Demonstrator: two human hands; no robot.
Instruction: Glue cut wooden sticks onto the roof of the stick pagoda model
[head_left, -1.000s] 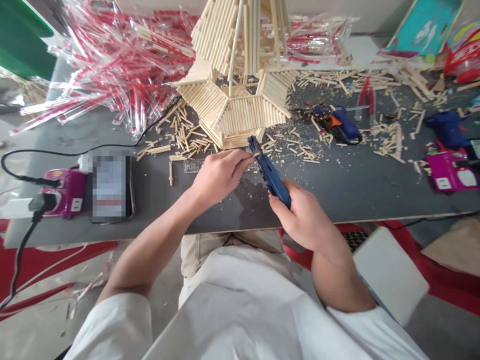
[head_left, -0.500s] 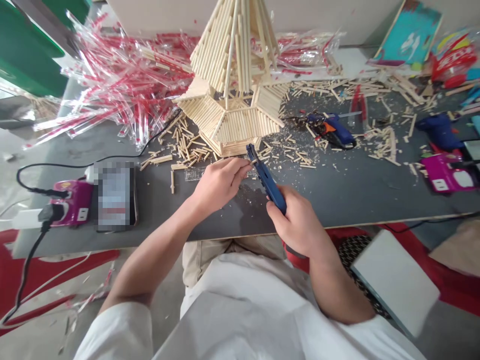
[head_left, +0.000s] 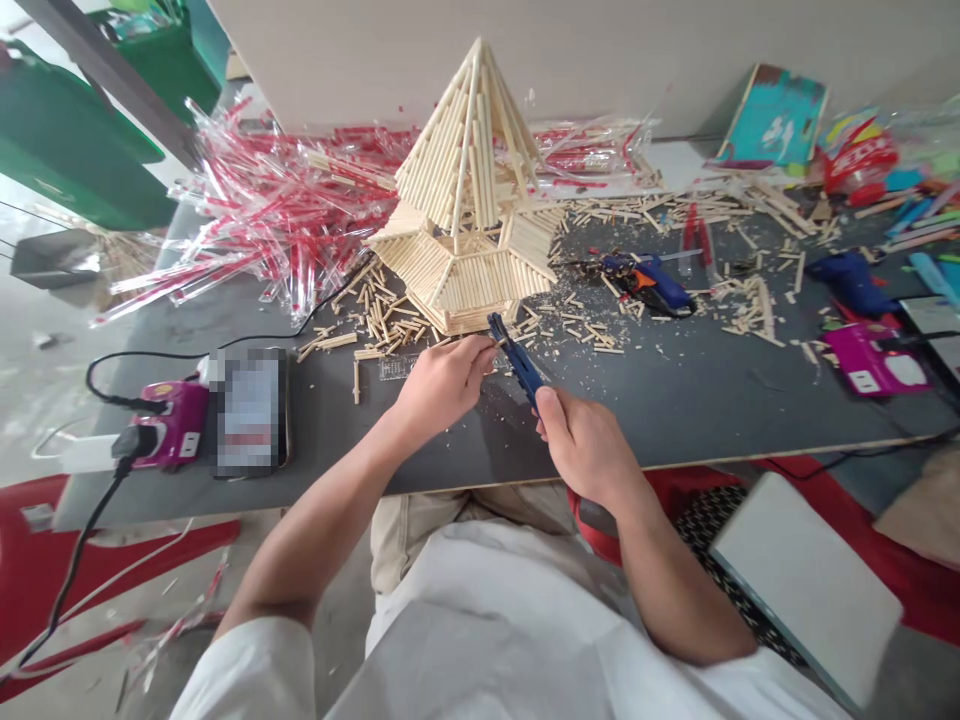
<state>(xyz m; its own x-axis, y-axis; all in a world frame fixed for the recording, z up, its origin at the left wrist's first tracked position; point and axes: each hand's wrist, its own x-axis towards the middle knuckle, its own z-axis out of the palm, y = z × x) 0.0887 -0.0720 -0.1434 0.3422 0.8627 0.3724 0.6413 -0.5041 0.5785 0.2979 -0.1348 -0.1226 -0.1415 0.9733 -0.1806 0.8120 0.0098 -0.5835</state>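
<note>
My right hand (head_left: 589, 440) is wrapped round the handle of a dark blue cutting tool (head_left: 517, 362), whose tip points up and left. Close to that tip, my left hand (head_left: 445, 385) pinches a small wooden stick (head_left: 496, 343), mostly hidden by the fingers. Beyond both hands stands a pagoda-like model (head_left: 480, 275) of pale sticks, with a pointed upper roof and a flared lower one. Short cut sticks (head_left: 382, 308) lie around its base, and a clear ruler (head_left: 396, 368) is partly covered by my left hand.
Plastic wrappers (head_left: 292, 210) heap at the back left. A phone (head_left: 249, 415) and a purple power socket (head_left: 172, 425) lie at the left. Blue glue guns (head_left: 660, 285) and another purple socket (head_left: 874, 358) are at the right. Scraps litter the grey table (head_left: 697, 400).
The view has tilted up, showing the model's whole peak. The blue tool has shifted slightly left relative to my right hand's grip; both hands remain close together at its tip.
</note>
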